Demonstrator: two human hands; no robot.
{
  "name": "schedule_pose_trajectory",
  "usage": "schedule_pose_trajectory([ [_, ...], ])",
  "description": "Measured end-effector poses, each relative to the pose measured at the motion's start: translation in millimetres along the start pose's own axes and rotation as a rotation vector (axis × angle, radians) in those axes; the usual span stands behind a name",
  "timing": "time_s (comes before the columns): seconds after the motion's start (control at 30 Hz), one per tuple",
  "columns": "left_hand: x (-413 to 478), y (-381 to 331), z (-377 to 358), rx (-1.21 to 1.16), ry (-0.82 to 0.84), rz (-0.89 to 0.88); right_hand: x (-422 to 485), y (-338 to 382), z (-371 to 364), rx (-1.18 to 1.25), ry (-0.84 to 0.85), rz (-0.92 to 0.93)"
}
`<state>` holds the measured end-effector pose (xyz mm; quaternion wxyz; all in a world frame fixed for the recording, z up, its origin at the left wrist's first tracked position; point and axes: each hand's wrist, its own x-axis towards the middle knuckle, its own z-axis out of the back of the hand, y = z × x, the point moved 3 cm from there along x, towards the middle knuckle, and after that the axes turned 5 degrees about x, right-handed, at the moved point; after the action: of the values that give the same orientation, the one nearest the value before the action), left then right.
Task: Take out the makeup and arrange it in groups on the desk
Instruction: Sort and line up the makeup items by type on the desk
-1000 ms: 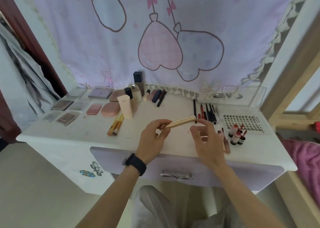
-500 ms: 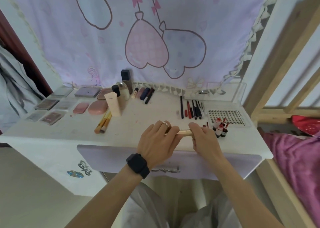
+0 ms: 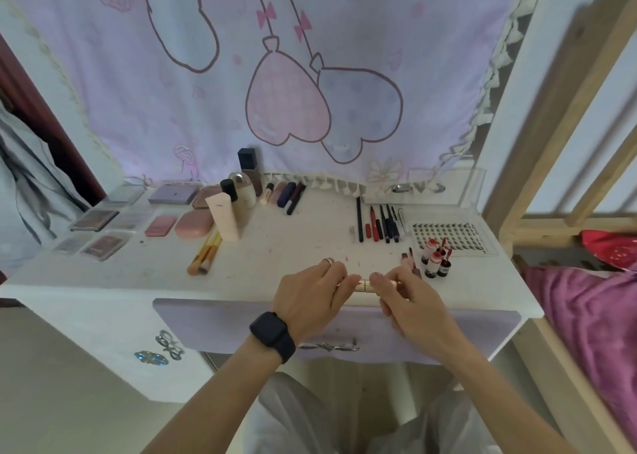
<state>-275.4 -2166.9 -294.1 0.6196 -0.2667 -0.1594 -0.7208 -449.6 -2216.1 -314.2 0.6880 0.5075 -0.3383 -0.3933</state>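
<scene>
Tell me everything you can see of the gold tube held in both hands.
The gold tube is slim, with a metallic-looking sheen and a seam ring near its middle. It lies about level, crosswise, at the front edge of the desk. The left hand grips one end, the right hand the other; only the short middle shows.

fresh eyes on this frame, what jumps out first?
Both hands meet at the desk's front edge: the left hand and right hand each grip an end of a gold tube. Behind hangs a lilac cloth with two heart balloons drawn on it. On the desk, makeup lies in groups: palettes far left, pencils right of centre.
</scene>
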Motion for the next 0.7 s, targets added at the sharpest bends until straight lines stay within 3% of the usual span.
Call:
schedule_pose_trajectory([
  [0.1,1.9,5.9,-14.6,-0.076,0.146,0.002,1.3,-1.3,2.8,0.024,-0.036,0.005],
  [0.27,0.9,9.4,-25.3,0.021,-0.007,-0.214,0.4,0.6,-1.3,0.077,-0.078,-0.034],
  [0.4,6.0,20.4,-31.6,-0.031,-0.077,-0.177,10.3,2.1,0.9,0.031,-0.085,-0.145],
  [0.53,3.9,22.3,-39.4,-0.075,-0.04,-0.109,18.0,-0.4,4.0,-0.053,-0.084,-0.099],
  [0.7,-3.4,29.8,-45.7,-0.133,-0.107,-0.039,13.6,-9.0,-1.5,-0.137,-0.099,0.029],
])
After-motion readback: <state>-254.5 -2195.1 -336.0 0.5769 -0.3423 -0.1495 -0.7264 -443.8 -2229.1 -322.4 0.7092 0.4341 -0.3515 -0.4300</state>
